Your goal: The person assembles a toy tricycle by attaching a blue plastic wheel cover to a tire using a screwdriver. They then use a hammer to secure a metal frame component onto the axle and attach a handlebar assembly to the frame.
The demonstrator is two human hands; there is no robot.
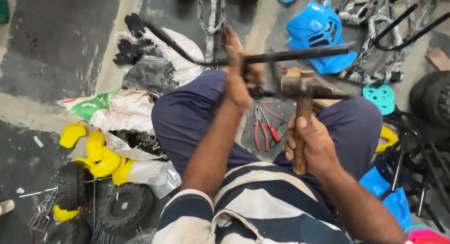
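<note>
My left hand [241,77] is closed around a long black metal rod [300,53] that runs level across the middle, above my bent knees. My right hand [313,143] grips the wooden handle of a hammer [302,87], its rusty head raised just under the rod and a second thin black bar. A bare foot shows beyond the left hand. I sit on the floor in dark blue trousers and a striped shirt.
Red-handled pliers [262,130] lie on the floor between my legs. A blue plastic shell [316,31] and a teal disc [379,96] lie far right. Yellow plastic parts [96,152], black toy wheels [123,206] and plastic bags sit at left. Metal frames crowd the right.
</note>
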